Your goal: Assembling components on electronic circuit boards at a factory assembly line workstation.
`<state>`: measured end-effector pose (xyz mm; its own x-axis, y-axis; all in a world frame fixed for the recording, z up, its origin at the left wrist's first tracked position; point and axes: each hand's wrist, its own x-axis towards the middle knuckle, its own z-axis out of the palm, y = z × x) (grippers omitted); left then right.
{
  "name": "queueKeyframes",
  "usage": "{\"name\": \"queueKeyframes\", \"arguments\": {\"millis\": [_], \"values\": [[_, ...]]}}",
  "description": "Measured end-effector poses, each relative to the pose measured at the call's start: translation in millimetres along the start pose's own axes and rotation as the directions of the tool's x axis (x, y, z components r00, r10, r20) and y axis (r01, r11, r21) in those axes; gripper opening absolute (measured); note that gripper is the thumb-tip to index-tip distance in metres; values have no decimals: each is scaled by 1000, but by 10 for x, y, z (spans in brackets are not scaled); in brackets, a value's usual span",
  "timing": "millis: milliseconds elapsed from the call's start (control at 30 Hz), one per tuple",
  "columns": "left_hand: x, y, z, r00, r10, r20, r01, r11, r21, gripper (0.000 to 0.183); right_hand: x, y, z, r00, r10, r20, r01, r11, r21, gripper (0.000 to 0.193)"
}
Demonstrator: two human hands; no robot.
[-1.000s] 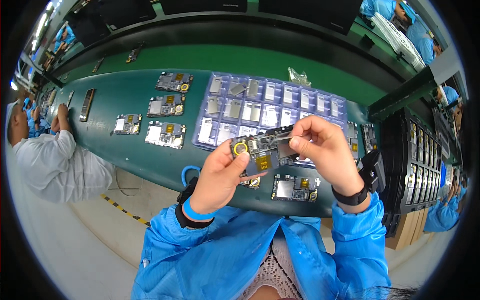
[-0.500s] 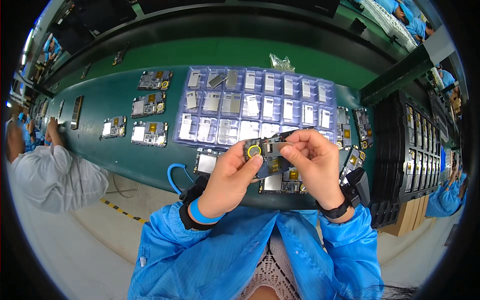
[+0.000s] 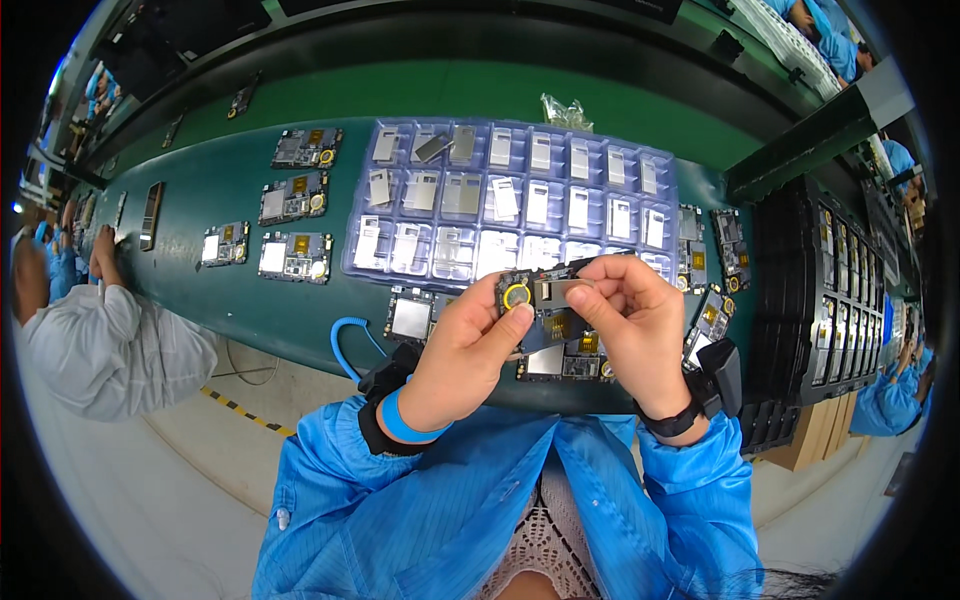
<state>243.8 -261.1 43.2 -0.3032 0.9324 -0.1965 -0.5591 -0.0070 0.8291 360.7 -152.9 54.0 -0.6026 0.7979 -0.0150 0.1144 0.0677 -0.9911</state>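
Observation:
A dark circuit board [image 3: 553, 328] with a yellow-ringed round part is held up just in front of a tray. My left hand [image 3: 462, 345] grips its left end, thumb beside the ring. On the other side my right hand [image 3: 643, 325] pinches a small silver metal cover [image 3: 553, 291] between thumb and fingers, against the board's upper part. Whether the cover is seated there cannot be made out. The clear plastic tray [image 3: 482, 182] holds similar silver covers in its compartments. Under my hands another circuit board [image 3: 545, 364] lies on the green bench, partly hidden.
More circuit boards [image 3: 293, 195] lie left of the tray, and others [image 3: 709, 318] to its right. Black racks [image 3: 790, 300] filled with boards stand at the right. A coiled blue cord [image 3: 345, 345] hangs at the bench's front edge. A person in white [image 3: 115, 345] sits at far left.
The bench and tray sit slightly differently in the picture. My right thumb and the metal cover have shifted a little over the board; both hands keep their grips.

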Motion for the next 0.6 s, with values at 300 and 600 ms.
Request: {"name": "queueKeyframes", "arguments": {"millis": [300, 600], "values": [[20, -30, 44, 982, 125, -145, -82, 959, 271, 19, -50, -184, 50, 985, -129, -116, 91, 955, -282, 14], [3, -68, 149, 965, 194, -177, -150, 961, 233, 15, -62, -152, 38, 893, -423, -153, 311, 826, -470, 13]]}}
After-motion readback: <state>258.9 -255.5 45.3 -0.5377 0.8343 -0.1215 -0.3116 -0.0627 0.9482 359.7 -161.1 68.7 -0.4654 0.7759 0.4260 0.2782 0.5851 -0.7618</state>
